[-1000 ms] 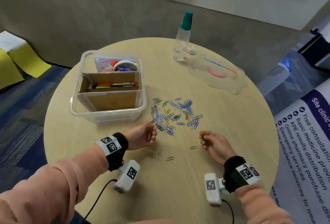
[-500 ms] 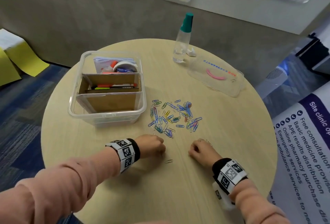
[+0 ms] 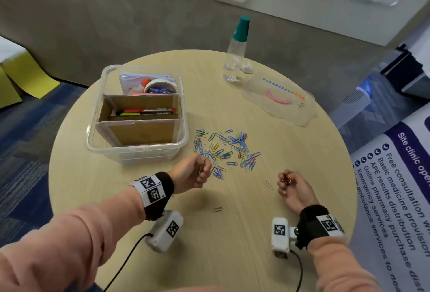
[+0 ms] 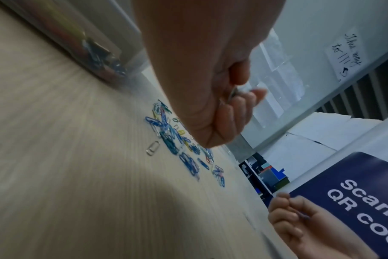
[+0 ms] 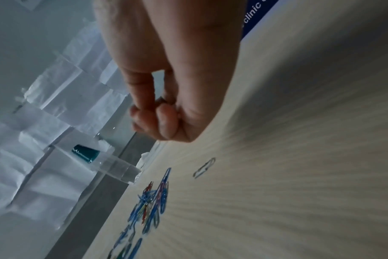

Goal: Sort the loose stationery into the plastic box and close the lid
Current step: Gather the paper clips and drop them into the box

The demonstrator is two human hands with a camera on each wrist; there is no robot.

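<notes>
A heap of coloured paper clips (image 3: pixel 226 149) (image 4: pixel 177 138) (image 5: pixel 151 201) lies on the round table, right of the clear plastic box (image 3: pixel 137 149). The box holds a cardboard divider, pens, tape and glue. Its clear lid (image 3: pixel 279 100) lies apart at the back right. My left hand (image 3: pixel 197 170) (image 4: pixel 224 108) is lifted beside the heap, fingers curled round silver paper clips. My right hand (image 3: pixel 288 183) (image 5: pixel 162 112) pinches paper clips too. Single silver clips lie loose: one (image 3: pixel 269 185) (image 5: pixel 205 167) left of the right hand, one (image 3: pixel 217 209) nearer me.
A clear bottle with a teal cap (image 3: pixel 235 52) stands at the table's back, a small white scrap beside it. A printed banner (image 3: pixel 395 187) hangs off the right side. Yellow paper lies on the floor at the far left.
Both hands were pressed low on the table half a second ago; now both are raised with clips in them. The left moved up toward the heap, the right moved rightward.
</notes>
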